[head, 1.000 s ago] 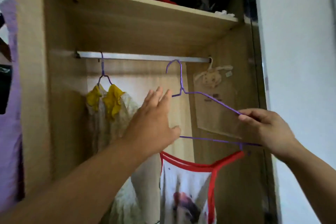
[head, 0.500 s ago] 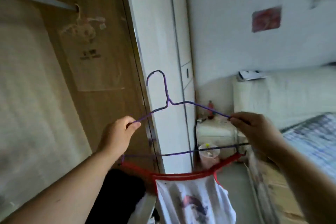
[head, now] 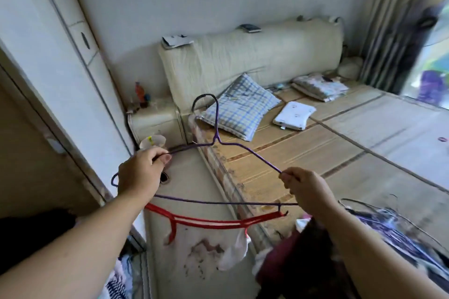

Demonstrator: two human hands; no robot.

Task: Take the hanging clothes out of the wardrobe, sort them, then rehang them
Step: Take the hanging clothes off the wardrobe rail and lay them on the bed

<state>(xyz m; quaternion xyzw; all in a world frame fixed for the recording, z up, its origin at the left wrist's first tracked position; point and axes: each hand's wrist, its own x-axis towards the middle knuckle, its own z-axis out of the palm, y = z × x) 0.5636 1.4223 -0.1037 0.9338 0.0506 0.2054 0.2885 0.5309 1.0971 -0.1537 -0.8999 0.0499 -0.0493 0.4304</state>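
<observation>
Holding hanger [head: 216,124] at both shoulders above the floor beside bed [head: 315,143]; left hand [head: 141,175] and right hand [head: 308,189] fingers clamped on wire. Top [head: 209,221] hangs below: light, limp. Wire probably flexes; grip near the ends.

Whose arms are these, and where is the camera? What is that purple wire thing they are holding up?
There is no machine here: these are a person's two bare arms. The camera sits on their head and looks forward and down, so you see roughly what they see. The left hand grips one shoulder of a thin purple wire hanger. The right hand pinches the other end. A white top with red edging hangs from the hanger. Beyond the hands is a bed with a woven straw mat, and a blue checked pillow lies on it. At the lower right is a heap of clothes and wire hangers.
</observation>
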